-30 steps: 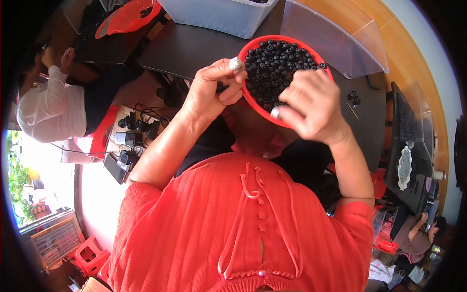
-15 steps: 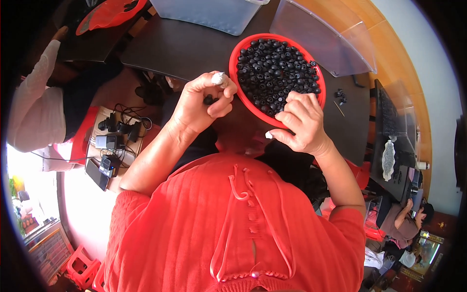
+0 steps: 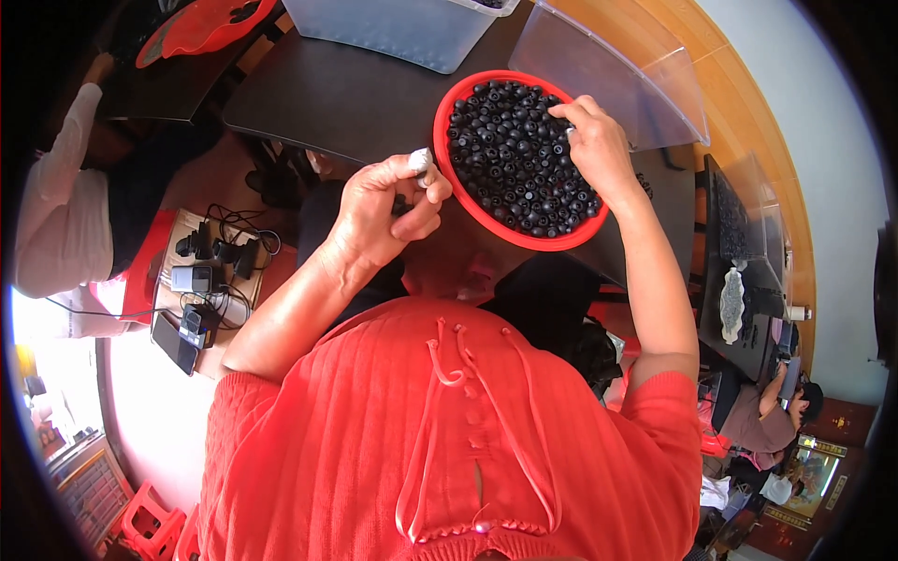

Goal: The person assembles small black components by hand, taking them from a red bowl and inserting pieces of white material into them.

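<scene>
Bowl [image 3: 538,243], red, heaped with black pieces [image 3: 514,154]

Head view: dark table [image 3: 318,93] across the upper centre, translucent bin [image 3: 383,37] at the top, small wired devices [image 3: 193,279] at left, pale wall [image 3: 832,224] at right. Left hand [image 3: 388,201] just left of the bowl, fingers curled around a few dark pieces. Right hand [image 3: 594,145] over the bowl's upper right, fingers bent among the pieces; impossible to tell whether pinching one.

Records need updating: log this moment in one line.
left hand: curled around dark bits; right hand: at black pieces in red basin; translucent tub: on table
</scene>
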Tool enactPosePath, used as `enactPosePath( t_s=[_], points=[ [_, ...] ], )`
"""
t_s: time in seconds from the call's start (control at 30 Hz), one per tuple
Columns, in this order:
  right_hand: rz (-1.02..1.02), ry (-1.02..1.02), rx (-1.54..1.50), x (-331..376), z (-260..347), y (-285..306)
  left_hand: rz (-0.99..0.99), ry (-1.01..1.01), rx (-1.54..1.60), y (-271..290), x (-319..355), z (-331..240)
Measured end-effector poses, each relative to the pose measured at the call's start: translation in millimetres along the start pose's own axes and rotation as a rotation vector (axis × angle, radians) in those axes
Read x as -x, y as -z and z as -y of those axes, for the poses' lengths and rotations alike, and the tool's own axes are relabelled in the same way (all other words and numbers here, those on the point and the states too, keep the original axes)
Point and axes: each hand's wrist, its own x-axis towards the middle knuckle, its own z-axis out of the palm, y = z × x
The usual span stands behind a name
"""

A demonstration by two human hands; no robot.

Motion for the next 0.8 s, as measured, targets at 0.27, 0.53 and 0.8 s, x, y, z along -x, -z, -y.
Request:
enactPosePath(
  t_s=[0.27, 0.53, 0.8],
  points=[
    [0.049, 0.028, -0.151, -30, 27, 3, 0.017, 0.001, -0.085, -5, 0, 3],
    [0.012, 0.239, -0.041, -14, 53, -10, -0.045, 0.027, -0.055, -11, 0, 2],
    [0.097, 0.309, -0.14, 20, 59, 32, -0.125, 0.024, -0.118, -15, 1, 2]
  ],
)
